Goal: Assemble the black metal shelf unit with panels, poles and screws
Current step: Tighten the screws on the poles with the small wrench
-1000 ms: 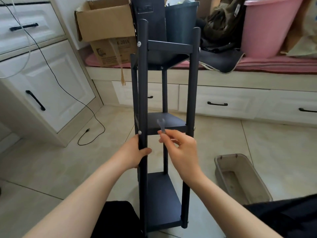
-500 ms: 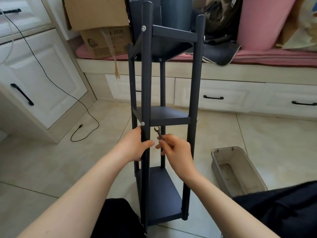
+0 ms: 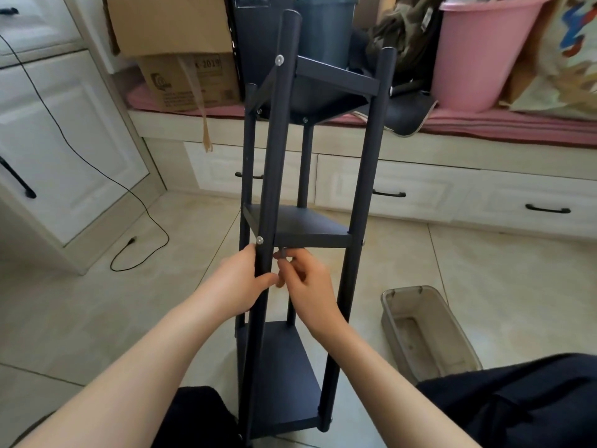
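Shelf unit: black metal shelf unit (image 3: 310,221) stands upright on the tiled floor (image 3: 97,302) between the person's knees — three panels fixed between four poles
Middle panel: middle panel (image 3: 300,226) sits level, just above both hands, with a silver screw (image 3: 259,240) showing on the near left pole (image 3: 274,163) at its corner
Left hand: left hand (image 3: 240,286) grips the near left pole just under that screw, fingers behind the pole and thumb across its front
Right hand: right hand (image 3: 305,286) pinches a small wrench (image 3: 280,255) with curled fingers, its tip up against the underside of the middle panel's front edge; most of the tool is hidden by the fingers
Right of the shelf: a worn grey plastic tray (image 3: 426,331) lies on the floor near the near right pole (image 3: 361,205)
Behind: a bench with drawers carries a cardboard box (image 3: 174,53) and a pink tub (image 3: 484,50) — a black cable (image 3: 129,189) trails across the floor at left
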{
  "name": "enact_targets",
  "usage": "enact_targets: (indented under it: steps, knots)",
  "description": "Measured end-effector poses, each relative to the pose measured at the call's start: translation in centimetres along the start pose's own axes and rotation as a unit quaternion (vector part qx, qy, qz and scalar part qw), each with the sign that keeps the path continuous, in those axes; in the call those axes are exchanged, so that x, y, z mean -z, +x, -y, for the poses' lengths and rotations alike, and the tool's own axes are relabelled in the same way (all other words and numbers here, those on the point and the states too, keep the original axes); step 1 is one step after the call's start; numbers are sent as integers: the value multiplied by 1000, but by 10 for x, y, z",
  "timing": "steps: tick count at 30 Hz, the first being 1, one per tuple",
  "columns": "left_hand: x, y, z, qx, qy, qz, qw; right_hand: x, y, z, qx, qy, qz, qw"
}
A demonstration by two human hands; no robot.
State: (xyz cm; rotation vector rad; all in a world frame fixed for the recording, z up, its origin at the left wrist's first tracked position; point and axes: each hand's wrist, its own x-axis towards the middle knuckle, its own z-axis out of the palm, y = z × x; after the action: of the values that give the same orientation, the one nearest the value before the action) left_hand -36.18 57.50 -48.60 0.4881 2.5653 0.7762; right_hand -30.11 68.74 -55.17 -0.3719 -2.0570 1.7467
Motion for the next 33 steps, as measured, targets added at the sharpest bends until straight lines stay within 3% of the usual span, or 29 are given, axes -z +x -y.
enact_targets:
  steps: [5, 12, 16, 22, 33]
  knots:
    - [0, -1, 0, 3, 7, -5, 1000, 5, 2, 0, -6, 9, 18, 1000]
    - [3, -3, 1, 2, -8, 1, 1000, 11, 11, 3, -124, 131, 95, 979]
    - [3, -3, 0, 0, -19, 4, 1000, 13, 13, 2, -149, 158, 115, 969]
    - [1, -2, 0, -2, -61, 10, 998, 4, 12, 0, -4, 20, 40, 999]
    - [4, -4, 2, 25, -86, 12, 996, -15, 19, -24, 164, -93, -78, 979]
